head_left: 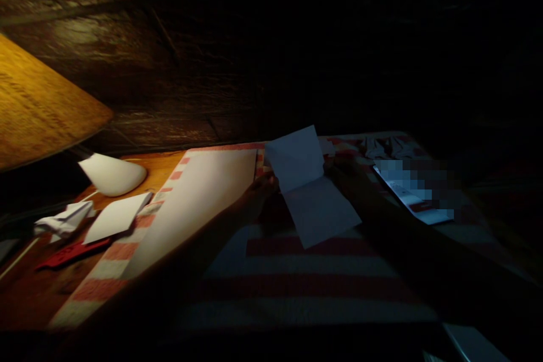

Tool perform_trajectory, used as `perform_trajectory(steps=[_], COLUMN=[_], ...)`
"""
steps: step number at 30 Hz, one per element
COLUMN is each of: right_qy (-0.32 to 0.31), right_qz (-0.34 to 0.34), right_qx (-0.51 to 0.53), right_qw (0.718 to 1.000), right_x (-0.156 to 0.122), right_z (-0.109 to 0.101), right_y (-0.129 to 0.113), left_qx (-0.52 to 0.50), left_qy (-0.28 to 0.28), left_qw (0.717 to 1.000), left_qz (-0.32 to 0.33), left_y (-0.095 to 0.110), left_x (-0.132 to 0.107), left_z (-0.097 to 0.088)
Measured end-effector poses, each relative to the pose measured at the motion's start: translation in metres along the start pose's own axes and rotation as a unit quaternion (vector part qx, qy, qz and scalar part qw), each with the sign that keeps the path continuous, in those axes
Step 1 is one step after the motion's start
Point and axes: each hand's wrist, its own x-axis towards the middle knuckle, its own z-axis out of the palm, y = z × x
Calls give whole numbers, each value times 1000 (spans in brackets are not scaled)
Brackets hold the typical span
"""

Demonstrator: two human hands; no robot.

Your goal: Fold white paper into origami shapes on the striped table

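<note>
A white sheet of paper [311, 192] lies on a red-and-white striped cloth [271, 271], its far half folded up. My left hand [261, 195] touches the paper's left edge at the fold. My right hand [343, 172] is at the paper's right edge by the raised flap. Both hands are in deep shadow, so I cannot make out their fingers.
A large white sheet [195, 203] lies left of the paper. Farther left, on the wooden table [38, 288], are a lamp base [112, 175], a smaller white paper [116, 216], a crumpled paper [63, 220] and a red strip [68, 253]. A lit screen [413, 195] lies to the right.
</note>
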Motion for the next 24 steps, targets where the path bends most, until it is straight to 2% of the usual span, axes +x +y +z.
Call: perform_trajectory(steps=[2, 7, 14, 17, 21, 24], right_qy=[-6, -58, -103, -126, -187, -211], right_qz=[-11, -49, -90, -77, -45, -58], right_qx=[-36, -28, -49, -32, 26, 2], right_qw=[999, 997, 989, 989, 981, 976], right_x=[-1, -4, -4, -6, -13, -16], right_z=[1, 4, 4, 4, 6, 8], right_y=[-3, -3, 2, 4, 4, 3], left_qx=[37, 95, 55, 31, -15, -33], left_qy=[13, 115, 110, 115, 163, 185], left_qw=[999, 989, 992, 992, 986, 982], left_qz=[-9, -12, -18, -34, -19, -17], left_y=[-1, 3, 12, 11, 7, 6], left_x=[-1, 0, -1, -3, -3, -5], left_z=[-1, 6, 17, 16, 17, 20])
